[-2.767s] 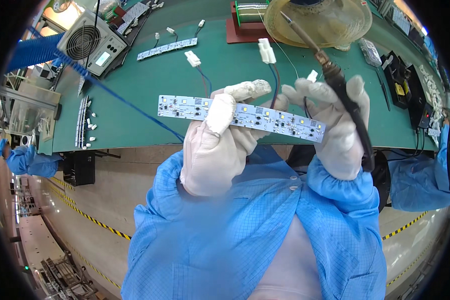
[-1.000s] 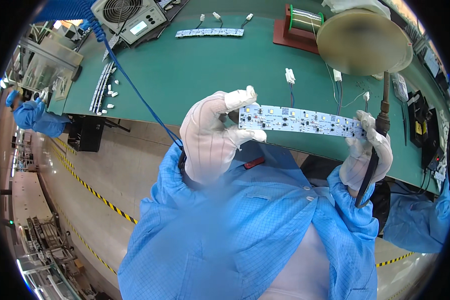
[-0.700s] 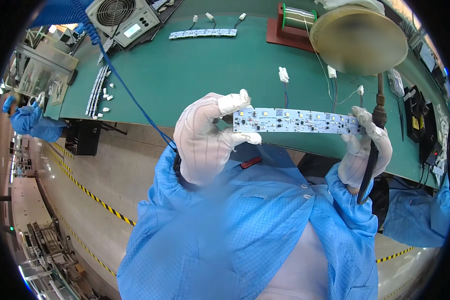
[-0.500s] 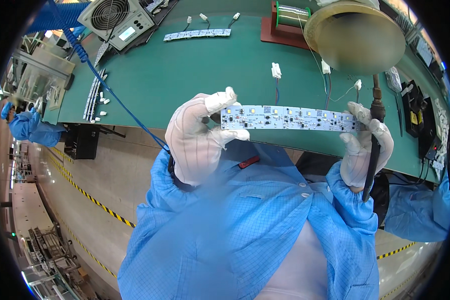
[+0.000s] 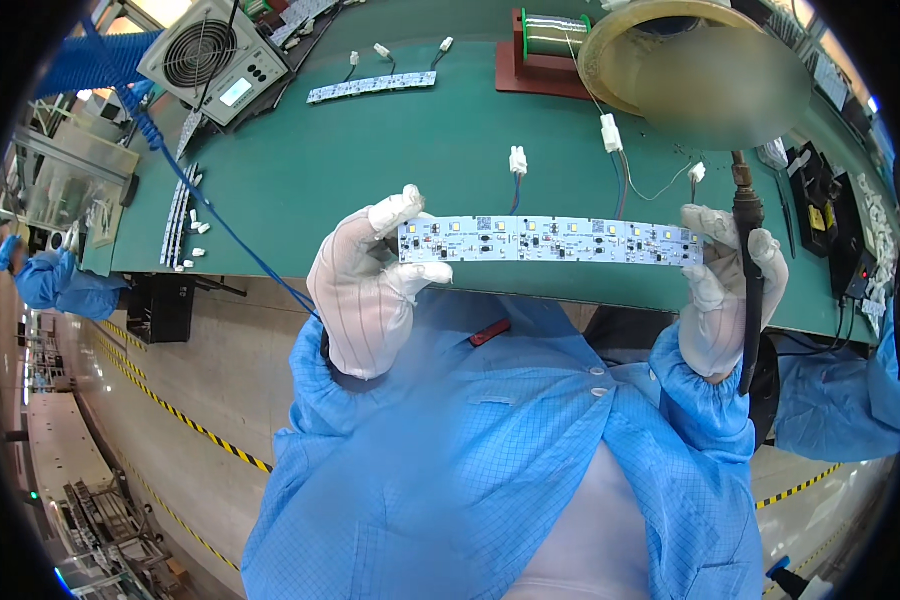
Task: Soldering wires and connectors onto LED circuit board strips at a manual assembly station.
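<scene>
Over the front edge of the bench I hold a long, slightly curved white LED circuit board (image 5: 555, 241), with its component side showing. My left hand (image 5: 362, 290), in a pale striped glove, pinches its left end between thumb and fingers. At the right end, the fingers of my gloved right hand (image 5: 712, 315) grip the board. A soldering iron (image 5: 751, 290) with a black handle also lies in that hand, upright, metal end away from me. Behind the board rise three white connectors on wires: one in the middle (image 5: 518, 160), one taller (image 5: 610, 132), one at right (image 5: 697, 173).
Across the green bench (image 5: 280, 170) lie another wired LED board (image 5: 372, 87) and several strips (image 5: 178, 215) at left. A fan unit (image 5: 210, 62) stands far left, a solder spool (image 5: 555, 36) at the back. A fume funnel (image 5: 610, 60) overhangs the right; a blue cable (image 5: 220, 220) crosses the left.
Both hands and the board have shifted left in the picture, while the bench things have shifted slightly left too. The soldering iron has tilted closer to upright. Both grips on the board persist.
</scene>
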The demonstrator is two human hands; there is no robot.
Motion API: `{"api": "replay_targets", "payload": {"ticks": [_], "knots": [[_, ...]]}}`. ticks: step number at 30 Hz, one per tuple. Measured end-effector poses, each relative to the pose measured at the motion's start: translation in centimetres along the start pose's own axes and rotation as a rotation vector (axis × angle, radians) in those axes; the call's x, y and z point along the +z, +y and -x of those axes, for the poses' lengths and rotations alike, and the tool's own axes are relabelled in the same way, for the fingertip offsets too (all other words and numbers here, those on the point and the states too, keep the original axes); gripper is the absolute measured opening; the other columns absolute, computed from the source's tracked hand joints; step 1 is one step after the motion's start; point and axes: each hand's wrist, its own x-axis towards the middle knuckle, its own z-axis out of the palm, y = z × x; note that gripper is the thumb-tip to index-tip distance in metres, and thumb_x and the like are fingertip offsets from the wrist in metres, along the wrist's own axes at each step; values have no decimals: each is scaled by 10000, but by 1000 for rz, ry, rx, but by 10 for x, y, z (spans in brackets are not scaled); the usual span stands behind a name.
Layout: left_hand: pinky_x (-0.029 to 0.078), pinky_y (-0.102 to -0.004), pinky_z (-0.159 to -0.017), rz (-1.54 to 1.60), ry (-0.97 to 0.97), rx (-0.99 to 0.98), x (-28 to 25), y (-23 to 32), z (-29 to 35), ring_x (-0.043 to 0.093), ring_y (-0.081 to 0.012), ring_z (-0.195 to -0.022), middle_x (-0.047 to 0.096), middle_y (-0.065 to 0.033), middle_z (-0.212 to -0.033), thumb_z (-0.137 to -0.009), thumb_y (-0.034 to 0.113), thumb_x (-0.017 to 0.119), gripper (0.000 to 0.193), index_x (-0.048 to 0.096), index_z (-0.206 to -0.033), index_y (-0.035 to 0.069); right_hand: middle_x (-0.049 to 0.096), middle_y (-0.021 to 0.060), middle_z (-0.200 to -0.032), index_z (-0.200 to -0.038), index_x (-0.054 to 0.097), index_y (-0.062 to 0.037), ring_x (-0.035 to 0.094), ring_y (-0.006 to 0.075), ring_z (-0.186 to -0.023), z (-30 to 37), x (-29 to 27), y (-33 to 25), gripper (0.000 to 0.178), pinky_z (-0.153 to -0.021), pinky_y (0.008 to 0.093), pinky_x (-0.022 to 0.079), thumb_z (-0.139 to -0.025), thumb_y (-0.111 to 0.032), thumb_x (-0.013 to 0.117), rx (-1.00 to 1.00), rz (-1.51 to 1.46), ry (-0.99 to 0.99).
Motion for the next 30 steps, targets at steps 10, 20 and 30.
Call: {"api": "replay_targets", "payload": {"ticks": [10,20,30], "knots": [[473,-316,-860,122,-12,-370,1,12,-6,581,-178,-966,592,-143,-1062,-714,-112,582,462,488,-1160,-42,583,143,-1028,-1166,441,-76,601,308,-974,2,7,-3,512,-867,425,484,-730,71,668,130,43,-22],[490,-311,-806,75,-30,-235,15,9,-9,593,-172,-913,600,-145,-1039,-721,-131,559,439,498,-1147,-44,573,153,-1052,-1166,421,-76,597,327,-1007,1,-3,-2,511,-856,430,506,-742,80,659,102,118,-2],[472,-289,-836,173,-44,-193,37,12,-24,583,-165,-934,591,-115,-1041,-717,78,769,573,485,-1200,-39,556,185,-1048,-1138,413,-83,598,400,-987,-4,-19,2,535,-824,490,524,-711,120,661,-71,86,120]]}}
